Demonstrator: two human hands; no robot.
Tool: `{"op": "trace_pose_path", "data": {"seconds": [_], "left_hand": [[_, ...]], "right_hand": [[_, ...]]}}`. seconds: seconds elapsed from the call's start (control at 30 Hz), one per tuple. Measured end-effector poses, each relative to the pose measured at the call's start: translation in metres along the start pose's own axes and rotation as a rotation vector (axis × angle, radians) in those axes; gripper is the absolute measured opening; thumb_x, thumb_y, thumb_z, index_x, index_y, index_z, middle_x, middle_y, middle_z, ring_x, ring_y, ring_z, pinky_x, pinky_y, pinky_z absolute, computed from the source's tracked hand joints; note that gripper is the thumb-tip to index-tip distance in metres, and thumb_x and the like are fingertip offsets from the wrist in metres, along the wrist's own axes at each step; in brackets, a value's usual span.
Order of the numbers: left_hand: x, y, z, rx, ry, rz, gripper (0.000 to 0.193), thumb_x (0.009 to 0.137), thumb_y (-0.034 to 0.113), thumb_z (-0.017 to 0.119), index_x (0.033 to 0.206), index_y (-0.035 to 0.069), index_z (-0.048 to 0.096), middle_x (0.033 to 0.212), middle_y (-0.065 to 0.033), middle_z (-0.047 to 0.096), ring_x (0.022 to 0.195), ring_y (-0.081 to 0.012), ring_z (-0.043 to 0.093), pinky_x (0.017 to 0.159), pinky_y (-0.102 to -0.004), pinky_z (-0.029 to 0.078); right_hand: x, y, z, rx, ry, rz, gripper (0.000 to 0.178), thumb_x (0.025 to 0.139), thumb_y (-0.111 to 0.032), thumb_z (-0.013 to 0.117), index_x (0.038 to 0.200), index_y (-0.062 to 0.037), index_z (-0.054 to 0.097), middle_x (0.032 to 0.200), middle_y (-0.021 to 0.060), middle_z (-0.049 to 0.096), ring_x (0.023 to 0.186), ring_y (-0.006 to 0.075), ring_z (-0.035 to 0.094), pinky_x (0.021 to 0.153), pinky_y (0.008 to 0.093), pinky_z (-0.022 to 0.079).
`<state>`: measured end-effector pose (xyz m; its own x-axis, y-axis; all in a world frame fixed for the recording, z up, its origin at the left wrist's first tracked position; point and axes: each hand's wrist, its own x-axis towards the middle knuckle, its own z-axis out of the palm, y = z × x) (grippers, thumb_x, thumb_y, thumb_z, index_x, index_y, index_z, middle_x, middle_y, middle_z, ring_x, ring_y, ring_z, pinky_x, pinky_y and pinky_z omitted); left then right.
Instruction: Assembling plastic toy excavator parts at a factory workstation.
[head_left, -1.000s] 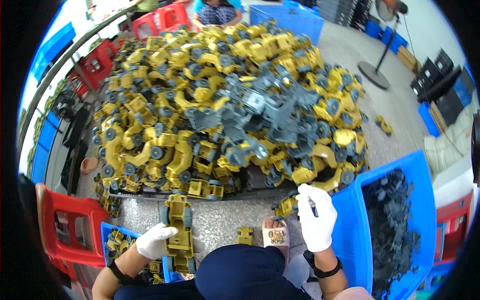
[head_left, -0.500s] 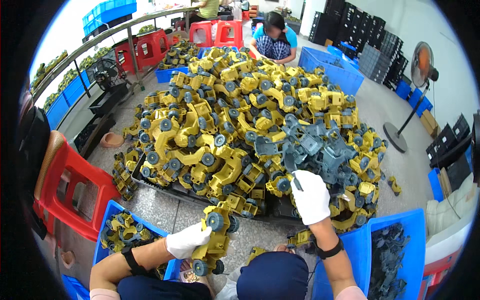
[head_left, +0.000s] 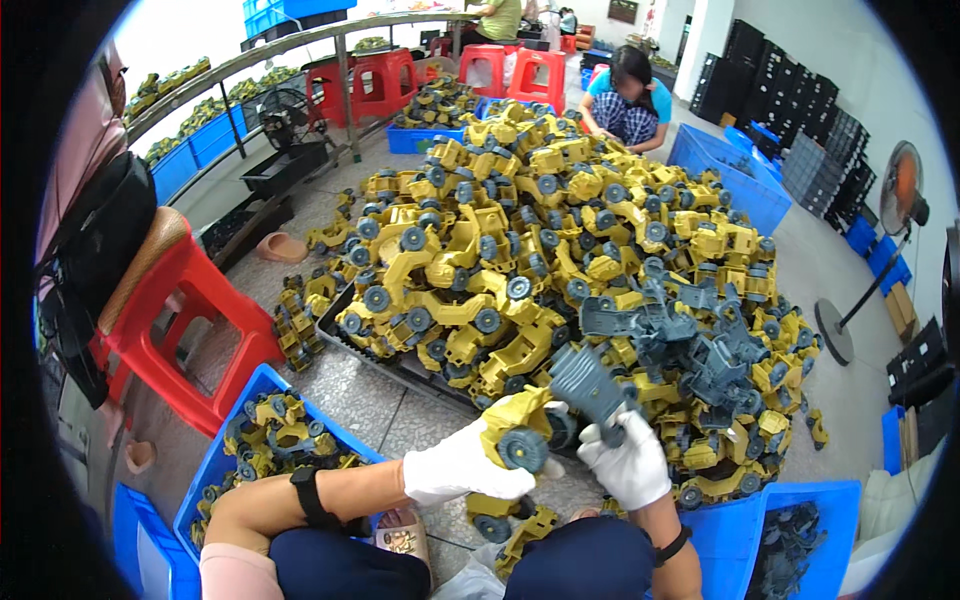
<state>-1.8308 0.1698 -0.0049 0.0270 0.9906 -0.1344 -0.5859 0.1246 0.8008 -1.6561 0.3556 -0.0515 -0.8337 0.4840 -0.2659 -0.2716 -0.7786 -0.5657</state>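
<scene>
Presently I have the left hand (head_left: 455, 465) closed round a yellow toy-vehicle chassis (head_left: 512, 415), a dark grey wheel (head_left: 522, 449) turned toward the camera, while the right hand (head_left: 632, 465) pinches a grey ribbed plastic part (head_left: 586, 382) by its lower end. Both pieces are held out ahead of the knees (head_left: 580, 562), near the close edge of the black tray (head_left: 400, 372); they sit side by side, and whether they touch I can't make out from this angle. As I judge it, this pair is unjoined. Plenty seems left: the mound of yellow wheeled chassis (head_left: 560, 220) covers the tray, loose grey parts (head_left: 715, 360) lie on its right flank, and dark pieces (head_left: 790, 545) fill the right-hand blue bin (head_left: 838, 525). More yellow chassis lie in the left-hand blue bin (head_left: 258, 392); I can't say whether those are finished. As for brands, labels or writing, I can read none on either held piece, and the dark wall panel (head_left: 623, 11) at the back is too small to make out
</scene>
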Motion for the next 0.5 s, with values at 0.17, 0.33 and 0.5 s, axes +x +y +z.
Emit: {"op": "trace_pose_path", "data": {"seconds": [0.17,0.33,0.5], "left_hand": [[0.001,0.005,0.005,0.309,0.074,0.175,0.099,0.073,0.014,0.086,0.151,0.006,0.025,0.141,-0.006,0.044,0.124,-0.0139,0.048,0.104,-0.0322,0.041],[-0.001,0.005,0.007,0.108,0.15,0.152,0.095,0.073,0.018,0.086,0.148,0.006,0.029,0.133,-0.0042,0.05,0.122,-0.0137,0.049,0.104,-0.0321,0.04],[0.004,-0.009,0.002,0.515,0.165,0.214,0.097,0.067,0.014,0.09,0.143,0.01,0.03,0.13,-0.0039,0.05,0.121,-0.0151,0.049,0.101,-0.032,0.042]], "right_hand": [[0.002,0.028,-0.007,-0.734,-0.343,-0.284,0.024,0.094,-0.014,0.058,0.115,-0.0019,0.057,0.107,0.0095,0.062,0.102,0.02,0.062,0.091,0.0328,0.048],[0.005,0.009,0.002,-0.169,-0.285,0.21,0.056,0.091,-0.027,0.067,0.136,-0.0008,0.046,0.126,0.0116,0.06,0.112,0.0196,0.059,0.1,0.0348,0.044],[-0.006,0.005,0.036,-0.655,-0.204,-0.246,0.05,0.09,-0.019,0.069,0.131,0.0013,0.05,0.122,0.0074,0.062,0.109,0.0126,0.059,0.096,0.0277,0.044]]}}
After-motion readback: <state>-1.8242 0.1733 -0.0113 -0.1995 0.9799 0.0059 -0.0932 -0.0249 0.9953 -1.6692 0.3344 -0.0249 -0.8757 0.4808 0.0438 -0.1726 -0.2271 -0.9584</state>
